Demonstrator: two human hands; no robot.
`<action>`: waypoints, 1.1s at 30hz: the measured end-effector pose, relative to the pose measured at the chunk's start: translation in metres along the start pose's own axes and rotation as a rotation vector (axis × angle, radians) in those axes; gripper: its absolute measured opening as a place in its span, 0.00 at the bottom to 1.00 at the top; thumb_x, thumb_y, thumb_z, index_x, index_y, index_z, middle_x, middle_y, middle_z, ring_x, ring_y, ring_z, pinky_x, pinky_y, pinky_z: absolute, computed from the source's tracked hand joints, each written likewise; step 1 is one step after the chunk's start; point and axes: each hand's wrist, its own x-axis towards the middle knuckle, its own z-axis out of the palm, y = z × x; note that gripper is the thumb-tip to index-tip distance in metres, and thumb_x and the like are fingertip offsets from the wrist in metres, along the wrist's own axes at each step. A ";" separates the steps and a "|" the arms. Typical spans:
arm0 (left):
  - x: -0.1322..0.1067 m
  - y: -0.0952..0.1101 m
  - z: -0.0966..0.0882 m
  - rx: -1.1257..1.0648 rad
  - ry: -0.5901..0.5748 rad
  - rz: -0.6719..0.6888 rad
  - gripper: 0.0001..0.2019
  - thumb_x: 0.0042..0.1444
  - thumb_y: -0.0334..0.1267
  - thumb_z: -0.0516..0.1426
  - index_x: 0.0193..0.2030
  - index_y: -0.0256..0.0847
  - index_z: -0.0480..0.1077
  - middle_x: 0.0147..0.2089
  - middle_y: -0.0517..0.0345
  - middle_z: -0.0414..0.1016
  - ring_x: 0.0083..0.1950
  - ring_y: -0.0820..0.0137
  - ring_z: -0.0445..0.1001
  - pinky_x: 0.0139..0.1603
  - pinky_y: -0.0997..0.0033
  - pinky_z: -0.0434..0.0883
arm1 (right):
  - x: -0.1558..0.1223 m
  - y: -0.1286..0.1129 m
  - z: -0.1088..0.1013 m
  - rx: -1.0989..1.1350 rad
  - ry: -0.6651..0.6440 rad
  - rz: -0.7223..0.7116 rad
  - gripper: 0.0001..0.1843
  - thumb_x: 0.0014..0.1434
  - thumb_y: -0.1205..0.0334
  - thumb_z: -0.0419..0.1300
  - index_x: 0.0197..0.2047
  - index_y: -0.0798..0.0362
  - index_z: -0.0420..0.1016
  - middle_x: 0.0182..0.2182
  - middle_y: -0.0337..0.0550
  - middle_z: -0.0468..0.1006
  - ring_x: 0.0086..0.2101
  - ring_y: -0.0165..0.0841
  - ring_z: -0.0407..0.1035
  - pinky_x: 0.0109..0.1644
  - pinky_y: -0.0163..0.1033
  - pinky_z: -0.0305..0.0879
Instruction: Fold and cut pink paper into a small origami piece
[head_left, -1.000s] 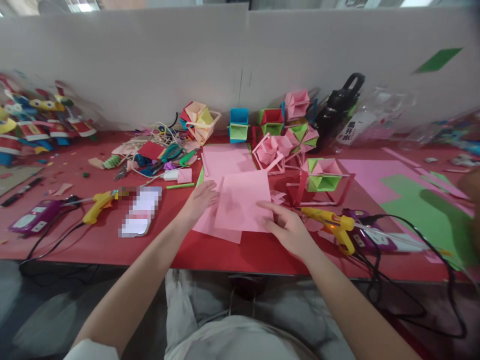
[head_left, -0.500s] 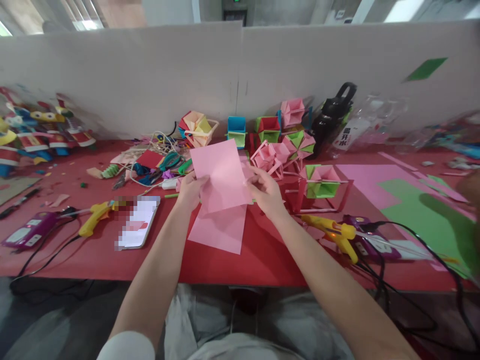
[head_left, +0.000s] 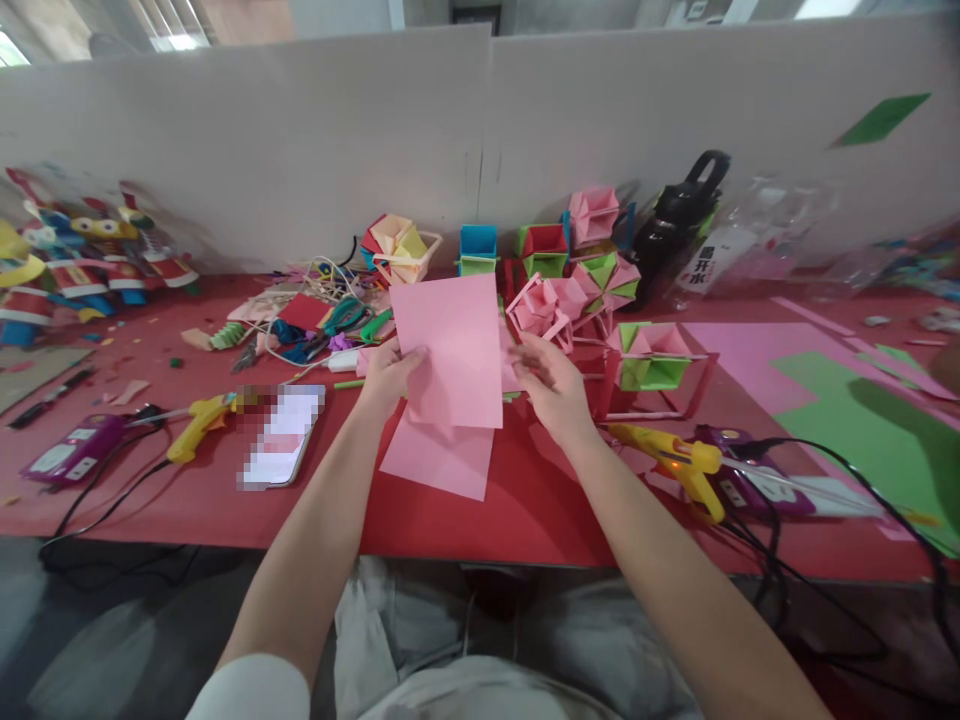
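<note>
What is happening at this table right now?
A person at a red table holds a pink sheet up off the surface. The left hand grips its left edge and the right hand its right edge. A second pink sheet lies flat beneath it. Behind stand folded paper boxes. A yellow glue gun lies right of the right arm, and a phone lies to the left.

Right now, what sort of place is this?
Probably a paper-craft workbench: left hand and right hand hold a pink paper sheet over a red table, by folded pink-and-green paper boxes and a yellow hot-glue gun.
</note>
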 end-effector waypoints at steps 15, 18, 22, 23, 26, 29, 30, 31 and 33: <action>-0.004 0.003 0.013 0.114 -0.065 0.014 0.22 0.46 0.49 0.69 0.42 0.36 0.76 0.38 0.51 0.82 0.40 0.64 0.80 0.41 0.67 0.74 | -0.001 -0.002 0.000 0.212 -0.117 0.325 0.27 0.51 0.47 0.71 0.51 0.49 0.76 0.36 0.45 0.83 0.38 0.42 0.79 0.46 0.50 0.77; -0.004 0.001 0.012 0.168 -0.082 0.044 0.20 0.50 0.49 0.67 0.43 0.35 0.76 0.40 0.50 0.82 0.42 0.64 0.79 0.40 0.69 0.74 | -0.001 -0.003 -0.001 0.195 -0.104 0.301 0.24 0.49 0.48 0.73 0.45 0.50 0.78 0.31 0.41 0.81 0.34 0.38 0.78 0.45 0.47 0.75; -0.008 0.001 0.014 0.167 -0.122 0.028 0.19 0.51 0.48 0.67 0.43 0.36 0.76 0.40 0.50 0.82 0.38 0.67 0.79 0.39 0.69 0.74 | 0.003 -0.002 -0.006 0.163 0.004 0.238 0.24 0.49 0.46 0.73 0.45 0.50 0.78 0.32 0.41 0.81 0.34 0.36 0.76 0.42 0.44 0.74; -0.009 0.001 0.015 0.164 -0.129 0.019 0.19 0.50 0.48 0.67 0.43 0.36 0.76 0.39 0.51 0.82 0.37 0.67 0.79 0.37 0.70 0.74 | 0.004 -0.001 -0.007 0.154 0.036 0.219 0.24 0.50 0.46 0.72 0.46 0.50 0.78 0.33 0.42 0.82 0.34 0.37 0.76 0.41 0.43 0.73; -0.009 0.004 0.017 0.132 -0.089 0.030 0.18 0.50 0.48 0.68 0.41 0.37 0.76 0.38 0.51 0.81 0.36 0.68 0.78 0.35 0.71 0.74 | 0.008 -0.002 -0.010 0.173 0.061 0.194 0.25 0.52 0.44 0.70 0.48 0.49 0.78 0.35 0.44 0.82 0.37 0.38 0.77 0.41 0.44 0.74; -0.008 0.007 0.019 0.014 0.007 0.051 0.17 0.50 0.47 0.68 0.42 0.39 0.74 0.39 0.53 0.81 0.37 0.68 0.79 0.35 0.71 0.75 | 0.007 -0.007 -0.005 0.325 -0.022 0.236 0.28 0.50 0.44 0.72 0.51 0.48 0.76 0.42 0.45 0.82 0.41 0.39 0.78 0.45 0.45 0.75; -0.009 0.008 0.019 -0.040 0.041 0.049 0.18 0.50 0.47 0.68 0.42 0.40 0.74 0.40 0.53 0.81 0.37 0.68 0.79 0.35 0.71 0.75 | 0.005 -0.009 -0.002 0.372 -0.057 0.260 0.29 0.49 0.45 0.74 0.50 0.48 0.75 0.43 0.45 0.82 0.41 0.39 0.78 0.45 0.45 0.75; -0.009 0.010 0.021 -0.092 0.073 0.045 0.18 0.50 0.46 0.68 0.43 0.40 0.73 0.41 0.54 0.81 0.38 0.68 0.79 0.36 0.71 0.76 | 0.003 -0.011 0.002 0.401 -0.091 0.287 0.28 0.47 0.46 0.75 0.48 0.48 0.76 0.42 0.44 0.82 0.40 0.38 0.78 0.45 0.44 0.75; -0.011 0.012 0.025 -0.178 0.133 0.042 0.18 0.49 0.45 0.68 0.44 0.42 0.72 0.44 0.55 0.80 0.40 0.69 0.79 0.38 0.70 0.77 | -0.003 -0.013 0.010 0.411 -0.177 0.336 0.25 0.45 0.49 0.76 0.43 0.50 0.77 0.38 0.43 0.82 0.36 0.35 0.78 0.43 0.43 0.75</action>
